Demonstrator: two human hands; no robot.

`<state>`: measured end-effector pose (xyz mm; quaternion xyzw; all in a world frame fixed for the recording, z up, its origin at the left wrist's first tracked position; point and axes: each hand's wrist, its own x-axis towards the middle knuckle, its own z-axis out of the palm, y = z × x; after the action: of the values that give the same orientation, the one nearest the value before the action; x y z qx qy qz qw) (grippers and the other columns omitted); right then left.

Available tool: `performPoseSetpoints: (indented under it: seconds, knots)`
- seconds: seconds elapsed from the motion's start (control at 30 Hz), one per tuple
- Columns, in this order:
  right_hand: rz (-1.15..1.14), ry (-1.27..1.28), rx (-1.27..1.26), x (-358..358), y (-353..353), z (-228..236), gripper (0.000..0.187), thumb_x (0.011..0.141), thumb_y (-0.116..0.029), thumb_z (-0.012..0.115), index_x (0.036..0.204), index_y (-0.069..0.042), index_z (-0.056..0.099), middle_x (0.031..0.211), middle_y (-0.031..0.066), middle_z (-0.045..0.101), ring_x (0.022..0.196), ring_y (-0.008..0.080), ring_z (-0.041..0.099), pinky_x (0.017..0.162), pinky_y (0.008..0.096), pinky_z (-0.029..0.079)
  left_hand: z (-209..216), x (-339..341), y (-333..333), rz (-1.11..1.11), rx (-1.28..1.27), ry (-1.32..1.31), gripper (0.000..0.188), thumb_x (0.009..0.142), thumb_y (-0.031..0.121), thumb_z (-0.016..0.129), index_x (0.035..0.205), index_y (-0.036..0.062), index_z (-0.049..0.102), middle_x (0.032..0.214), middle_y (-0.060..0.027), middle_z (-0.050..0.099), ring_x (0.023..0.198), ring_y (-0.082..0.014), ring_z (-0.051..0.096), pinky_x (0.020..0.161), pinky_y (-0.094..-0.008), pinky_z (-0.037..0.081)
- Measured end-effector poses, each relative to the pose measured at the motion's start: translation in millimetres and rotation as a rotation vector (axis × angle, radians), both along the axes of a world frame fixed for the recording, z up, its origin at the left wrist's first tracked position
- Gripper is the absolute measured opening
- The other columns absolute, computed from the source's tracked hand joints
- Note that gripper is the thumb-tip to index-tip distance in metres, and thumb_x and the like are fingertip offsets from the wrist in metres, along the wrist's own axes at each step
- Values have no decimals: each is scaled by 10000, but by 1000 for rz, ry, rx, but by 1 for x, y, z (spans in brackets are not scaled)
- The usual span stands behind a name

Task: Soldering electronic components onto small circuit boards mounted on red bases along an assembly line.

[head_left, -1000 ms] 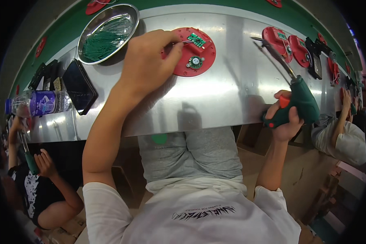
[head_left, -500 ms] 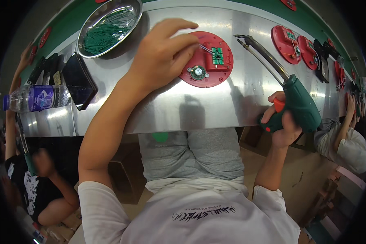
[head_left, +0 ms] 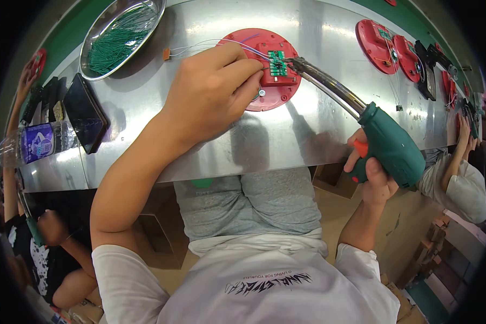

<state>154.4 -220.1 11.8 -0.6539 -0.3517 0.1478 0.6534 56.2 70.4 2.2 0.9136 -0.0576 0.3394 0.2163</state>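
Note:
A round red plastic casing (head_left: 279,97) lies on the metal bench, bearing a small green circuit board (head_left: 276,66). Thin white and purple wires (head_left: 256,51) run from the board, past my left hand, toward a small orange connector (head_left: 166,54). My left hand (head_left: 216,89) is closed in a pinch at the board's left side; whatever sits between the fingertips is hidden. It also covers most of a round speaker on the casing. My right hand (head_left: 370,167) grips a green soldering gun (head_left: 392,137) with a red trigger, its tip at the board's right edge.
A metal bowl (head_left: 155,33) of green wires stands at the upper left. A dark tablet-like device (head_left: 85,113) and a plastic bottle (head_left: 43,141) lie left. More red casings (head_left: 373,48) sit at the right. Co-workers (head_left: 452,181) sit on both sides.
The soldering gun's tip has come left from free air to the circuit board. My left fingers have closed into a pinch beside the board. The wires and orange connector now show.

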Motion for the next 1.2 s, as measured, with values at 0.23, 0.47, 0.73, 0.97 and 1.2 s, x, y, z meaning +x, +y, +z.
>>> performPoseSetpoints:
  seconds: [0.23,0.47,0.73,0.97,1.2]
  knots:
    - [27,110,50,-3,6,-1,349,850,-99,646,1150,79,624,947,176,679,589,158,574,580,319,498,-3,0,0,14,33,17,125,781,37,725,902,9,721,785,-90,656,640,-230,642,574,-314,515]
    - [37,166,31,2,3,-3,347,847,-70,640,1165,67,616,954,178,662,600,165,574,550,306,502,-3,1,1,21,45,42,121,785,36,718,902,6,716,789,-96,657,657,-243,644,590,-328,519]
    - [30,204,104,4,3,-5,377,856,-49,638,1216,56,591,980,170,660,677,185,602,518,289,507,-5,2,1,0,35,39,108,791,31,710,895,-1,706,775,-102,648,656,-254,636,592,-347,510]
    - [43,227,62,4,1,-2,394,859,-44,641,1236,50,580,952,158,650,713,186,597,516,296,507,-5,1,1,-5,47,26,79,804,64,686,869,20,691,771,-88,632,658,-253,634,587,-358,514]
    - [-49,133,128,13,5,-3,426,937,-239,556,1149,129,526,916,243,582,470,220,574,407,286,470,-5,1,1,-6,27,49,99,793,36,709,886,2,705,764,-104,646,663,-262,636,597,-351,509]
